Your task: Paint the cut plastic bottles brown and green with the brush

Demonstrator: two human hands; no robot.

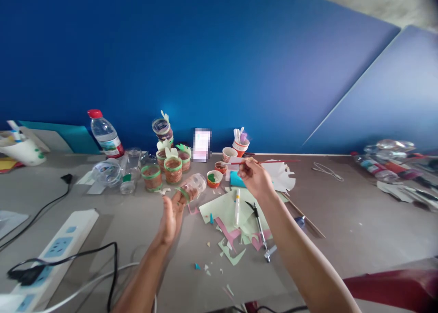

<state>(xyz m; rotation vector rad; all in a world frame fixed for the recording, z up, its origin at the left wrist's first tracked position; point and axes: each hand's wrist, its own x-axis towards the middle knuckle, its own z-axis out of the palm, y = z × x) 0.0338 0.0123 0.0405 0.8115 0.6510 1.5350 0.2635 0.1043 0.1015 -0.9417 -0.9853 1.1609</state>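
aloft, clear jar (pixel 195 185) in left hand (pixel 171 217) grip, paintbrush (pixel 280 161) in right hand (pixel 255 176) pinch alongside

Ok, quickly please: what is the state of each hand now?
Left hand: closed, holding the clear jar.
Right hand: closed, holding a thin paintbrush.

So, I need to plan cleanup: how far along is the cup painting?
Several painted cups, brown with green bands, stand at the back, seemingly done. The left hand holds a clear cup, only partly brown; the right hand holds a brush by the paint pots. Clear containers by the water bottle look unpainted.
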